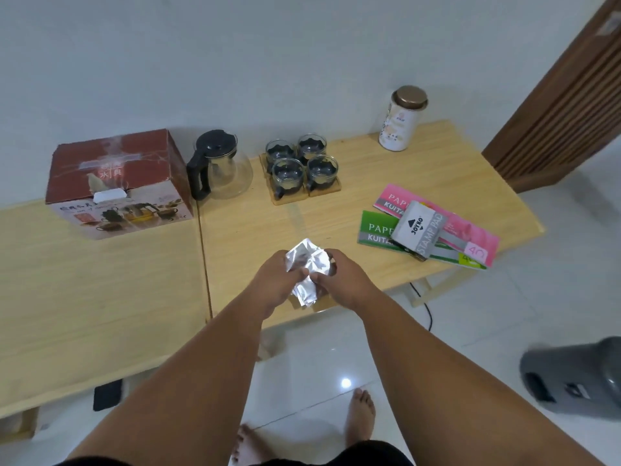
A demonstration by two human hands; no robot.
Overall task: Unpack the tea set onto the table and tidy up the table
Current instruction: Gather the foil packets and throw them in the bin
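You hold the crumpled silver wrapper (306, 262) between both hands. Your left hand (274, 284) and right hand (346, 279) each curl their fingers round it and pinch it from either side. It looks feather-light, soft and crinkly, probably slippery, so gather it by the bunched middle, not a loose flap. It sits on your side of the teapot (220, 166), slightly right of it and well apart.

Crumpled silver wrapper (307, 264), 6 o'clock: shiny creased foil.
Pale rectangular table (336, 216): matt grained wood.
Round clear teapot (235, 178), 11 o'clock: glossy glass, black plastic handle.
Red box (114, 176), 9 o'clock: scuffed cardboard.
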